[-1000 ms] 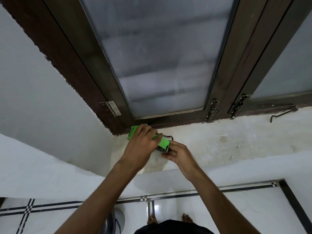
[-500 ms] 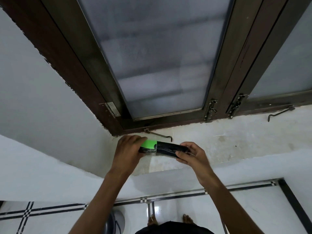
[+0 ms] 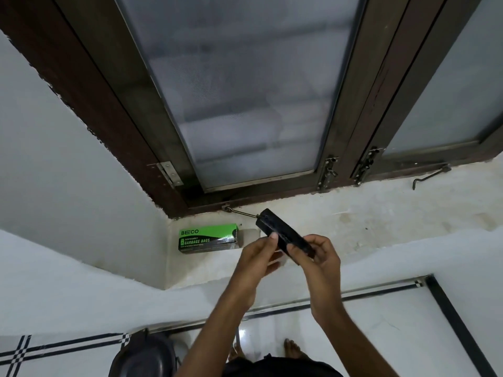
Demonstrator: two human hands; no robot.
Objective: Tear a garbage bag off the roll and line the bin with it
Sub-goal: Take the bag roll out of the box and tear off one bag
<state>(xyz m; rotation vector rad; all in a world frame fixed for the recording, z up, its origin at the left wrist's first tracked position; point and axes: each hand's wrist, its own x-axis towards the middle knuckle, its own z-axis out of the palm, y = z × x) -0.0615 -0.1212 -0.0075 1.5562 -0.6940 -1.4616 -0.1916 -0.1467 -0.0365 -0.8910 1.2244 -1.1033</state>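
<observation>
The person stands at the window sill [image 3: 367, 227] and holds a black roll of garbage bags [image 3: 285, 235] in both hands, above the sill and a little in front of the dark wooden window frame [image 3: 351, 137]. The right hand [image 3: 318, 257] grips the nearer end of the roll between thumb and fingers, and the left hand [image 3: 258, 257] pinches it near the middle with the thumb on top. The roll is tilted, its far end pointing up and to the left. The green and black box [image 3: 209, 237], printed "GARBAGE BAGS", lies on the sill in the corner, just left of the hands. Below on the tiled floor [image 3: 381, 322], a dark bin [image 3: 144, 357] stands at the person's left, only partly visible.
</observation>
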